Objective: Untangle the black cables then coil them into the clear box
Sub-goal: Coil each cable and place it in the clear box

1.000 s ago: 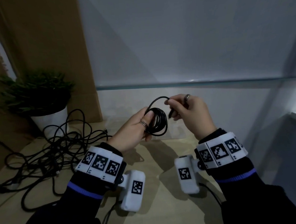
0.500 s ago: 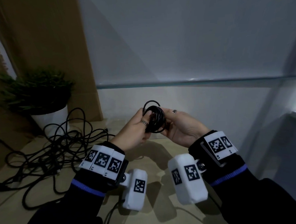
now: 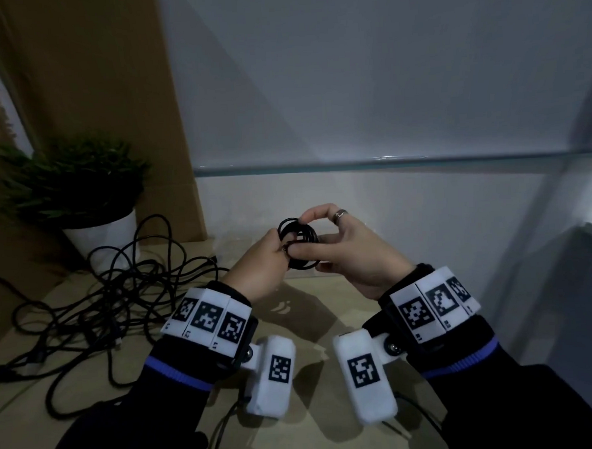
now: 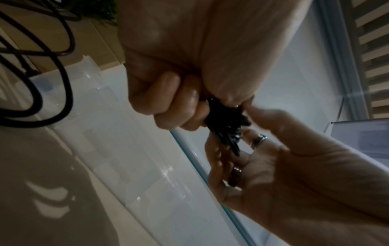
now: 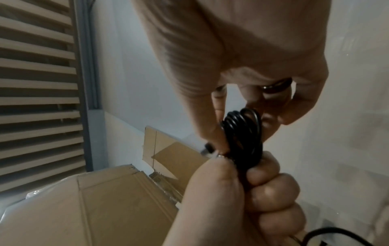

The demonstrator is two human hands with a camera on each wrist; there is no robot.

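right hand regripped | left hand pinching | round glossy coil

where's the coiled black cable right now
In the head view, centre: the coiled cable is held between left hand and right hand, above the table.

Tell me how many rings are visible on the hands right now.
2. One on the right hand's index finger; one glints on a left hand finger at the coiled cable. Others may be hidden.

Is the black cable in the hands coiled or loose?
Coiled: the cable forms stacked round loops, gripped by the left hand and pinched by the right hand.
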